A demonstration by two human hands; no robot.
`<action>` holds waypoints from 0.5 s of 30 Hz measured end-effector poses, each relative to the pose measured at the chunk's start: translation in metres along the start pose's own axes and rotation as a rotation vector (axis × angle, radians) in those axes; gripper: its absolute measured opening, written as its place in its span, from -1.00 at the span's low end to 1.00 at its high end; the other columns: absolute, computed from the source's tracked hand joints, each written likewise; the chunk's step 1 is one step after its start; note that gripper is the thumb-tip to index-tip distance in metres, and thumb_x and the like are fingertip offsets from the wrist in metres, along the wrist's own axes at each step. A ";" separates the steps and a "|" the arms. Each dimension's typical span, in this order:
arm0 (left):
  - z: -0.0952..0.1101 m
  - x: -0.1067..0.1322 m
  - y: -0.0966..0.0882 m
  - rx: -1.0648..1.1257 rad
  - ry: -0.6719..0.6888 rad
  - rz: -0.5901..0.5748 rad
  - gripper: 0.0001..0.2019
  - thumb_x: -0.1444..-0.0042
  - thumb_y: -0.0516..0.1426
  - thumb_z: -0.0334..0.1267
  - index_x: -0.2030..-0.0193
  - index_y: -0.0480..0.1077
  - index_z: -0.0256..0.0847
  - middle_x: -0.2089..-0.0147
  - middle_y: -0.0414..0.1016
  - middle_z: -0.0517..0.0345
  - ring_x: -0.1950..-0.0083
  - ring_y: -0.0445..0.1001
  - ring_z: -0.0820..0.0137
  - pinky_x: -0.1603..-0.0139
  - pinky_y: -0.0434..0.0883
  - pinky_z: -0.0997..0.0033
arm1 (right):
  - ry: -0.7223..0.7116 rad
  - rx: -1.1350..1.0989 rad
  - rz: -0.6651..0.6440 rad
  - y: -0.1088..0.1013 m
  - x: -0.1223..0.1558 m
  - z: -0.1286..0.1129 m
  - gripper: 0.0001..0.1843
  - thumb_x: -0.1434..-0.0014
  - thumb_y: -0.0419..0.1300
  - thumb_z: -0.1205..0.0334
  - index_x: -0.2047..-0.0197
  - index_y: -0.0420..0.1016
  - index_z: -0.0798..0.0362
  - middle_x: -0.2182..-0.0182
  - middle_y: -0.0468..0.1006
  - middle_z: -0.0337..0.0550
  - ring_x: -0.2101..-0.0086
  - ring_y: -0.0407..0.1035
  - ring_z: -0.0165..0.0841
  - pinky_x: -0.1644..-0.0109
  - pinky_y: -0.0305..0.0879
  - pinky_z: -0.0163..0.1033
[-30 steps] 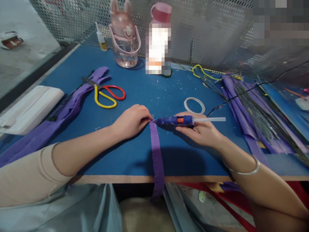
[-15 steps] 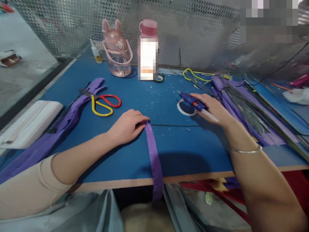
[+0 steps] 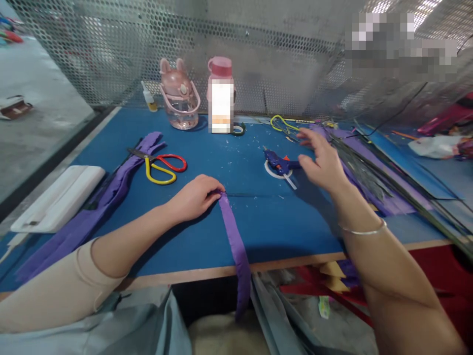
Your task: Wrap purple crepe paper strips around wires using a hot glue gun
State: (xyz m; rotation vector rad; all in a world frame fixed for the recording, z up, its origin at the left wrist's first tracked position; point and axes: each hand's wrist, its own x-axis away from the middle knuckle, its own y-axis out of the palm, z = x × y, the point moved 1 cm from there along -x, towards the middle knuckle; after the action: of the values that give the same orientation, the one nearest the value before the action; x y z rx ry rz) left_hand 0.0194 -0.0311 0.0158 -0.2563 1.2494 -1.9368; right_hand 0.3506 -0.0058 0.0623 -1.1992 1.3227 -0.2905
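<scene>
My left hand (image 3: 195, 197) pinches the top end of a purple fabric strip (image 3: 233, 234), which runs down over the table's front edge. A thin dark wire (image 3: 244, 195) extends rightward from the pinched fingertips. My right hand (image 3: 322, 160) is raised with its fingers spread and nothing in it. Just to its left, a blue glue gun (image 3: 278, 162) with a pale glue stick rests across a white tape roll (image 3: 266, 170). Scissors (image 3: 161, 167) with one red and one yellow handle lie beyond my left hand, partly on a purple fabric bundle (image 3: 121, 185).
A white power bank (image 3: 61, 197) with a cable sits at the left. Along the back stand a small glue bottle (image 3: 149, 97), a rabbit-eared bottle (image 3: 181, 98), a pink-lidded bottle (image 3: 220, 68) and a green tape roll (image 3: 239, 129). Purple fabric and dark stems (image 3: 369, 172) lie at the right.
My right hand has let go of the glue gun, leaving it on the white tape roll, and its fingers have spread. My left hand keeps its pinch on the strip. The camera view has shifted slightly.
</scene>
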 end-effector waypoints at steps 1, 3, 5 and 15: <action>0.001 0.000 -0.001 0.083 -0.027 -0.011 -0.77 -0.25 0.05 -0.22 0.10 0.50 -0.21 0.12 0.58 0.04 0.08 0.49 0.29 -0.01 0.40 0.24 | -0.085 -0.019 -0.061 -0.006 0.000 -0.024 -0.33 -0.07 0.03 0.39 -0.29 0.21 0.07 -0.14 0.44 0.06 -0.08 0.38 -0.12 -0.17 0.30 0.05; 0.006 0.002 -0.004 0.291 -0.101 -0.026 -0.74 -0.23 0.08 -0.15 0.09 0.49 -0.21 0.17 0.59 0.09 0.21 0.52 0.36 0.13 0.45 0.35 | -0.282 -0.015 -0.278 -0.009 0.001 -0.072 -0.34 -0.04 0.07 0.41 -0.26 0.26 0.13 -0.15 0.43 0.09 -0.13 0.33 -0.08 -0.19 0.27 0.05; 0.011 0.003 -0.005 0.517 -0.170 -0.014 -0.70 -0.18 0.13 -0.12 0.04 0.46 -0.24 0.24 0.58 0.12 0.31 0.52 0.42 0.23 0.45 0.41 | -0.331 0.011 -0.439 -0.005 0.005 -0.109 -0.32 -0.01 0.09 0.43 -0.25 0.24 0.19 -0.14 0.45 0.15 -0.08 0.38 -0.05 -0.11 0.32 0.04; 0.030 0.005 0.002 1.028 -0.354 0.145 -0.71 0.01 0.30 -0.13 0.32 0.35 -0.27 0.48 0.50 0.20 0.46 0.45 0.50 0.35 0.42 0.46 | -0.331 -0.012 -0.056 0.036 0.030 -0.126 -0.83 -0.18 0.21 0.22 0.16 0.37 0.08 0.29 0.52 -0.03 0.29 0.36 -0.21 0.25 0.27 -0.15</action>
State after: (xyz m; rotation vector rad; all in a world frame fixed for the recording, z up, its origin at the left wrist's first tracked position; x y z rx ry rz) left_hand 0.0336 -0.0553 0.0282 0.0339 -0.0314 -2.0317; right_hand 0.2379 -0.0765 0.0422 -1.2360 1.0060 -0.1171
